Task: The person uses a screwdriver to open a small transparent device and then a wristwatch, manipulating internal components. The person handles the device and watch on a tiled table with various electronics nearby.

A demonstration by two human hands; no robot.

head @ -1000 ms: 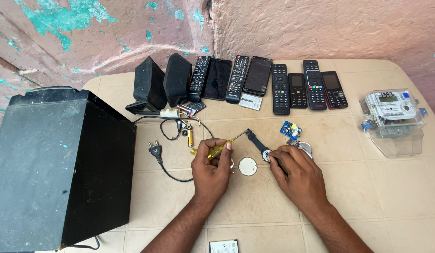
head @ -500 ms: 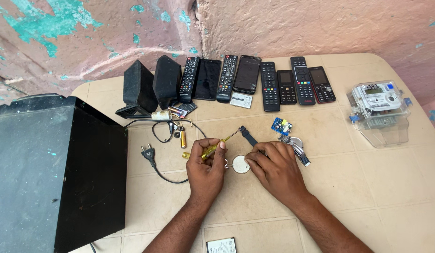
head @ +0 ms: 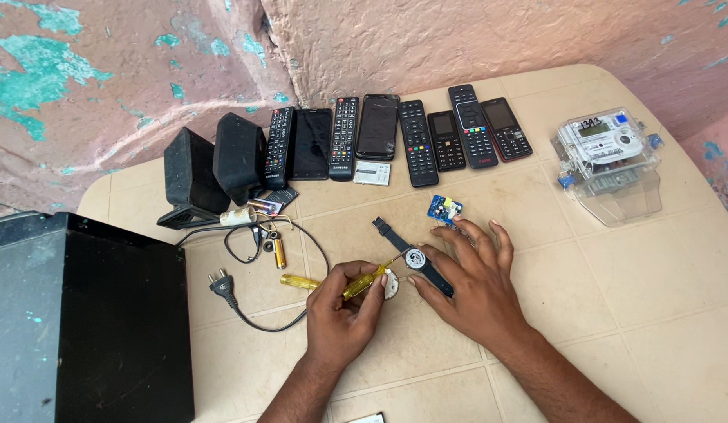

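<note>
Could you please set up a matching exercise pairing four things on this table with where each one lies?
Things:
1. yellow-handled screwdriver
2. wristwatch
3. clear electricity meter
4. plug

Places:
A. at the table's far right, apart from the rest
B. in the left hand
C. under the fingertips of the right hand
D. on the table beside the large black box

Pairs: 1-B, 2-C, 3-A, 4-D

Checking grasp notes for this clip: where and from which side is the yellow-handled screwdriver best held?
By the yellow handle, from above and the near side, as the left hand grips it. The handle is the thick end; the thin shaft points toward the wristwatch, steadied by the right hand.
</note>
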